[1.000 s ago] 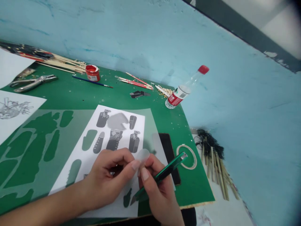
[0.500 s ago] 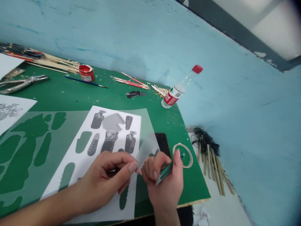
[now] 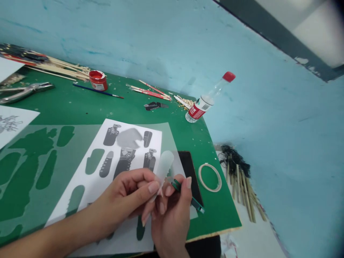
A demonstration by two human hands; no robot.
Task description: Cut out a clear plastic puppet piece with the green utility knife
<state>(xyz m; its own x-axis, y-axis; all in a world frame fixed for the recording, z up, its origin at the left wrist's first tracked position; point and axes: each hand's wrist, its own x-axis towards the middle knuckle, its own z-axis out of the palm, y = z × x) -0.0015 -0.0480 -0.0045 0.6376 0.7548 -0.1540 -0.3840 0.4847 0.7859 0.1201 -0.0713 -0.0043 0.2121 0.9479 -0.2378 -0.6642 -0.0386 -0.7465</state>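
While the left hand [image 3: 126, 200] pinches a thin translucent plastic cutout [image 3: 163, 165] by its lower end at lower centre of the frame, the right hand [image 3: 172, 211], grip closed on a green craft knife [image 3: 188, 197], steadies this light, flimsy, probably slippery piece above the counter [image 3: 80, 107].
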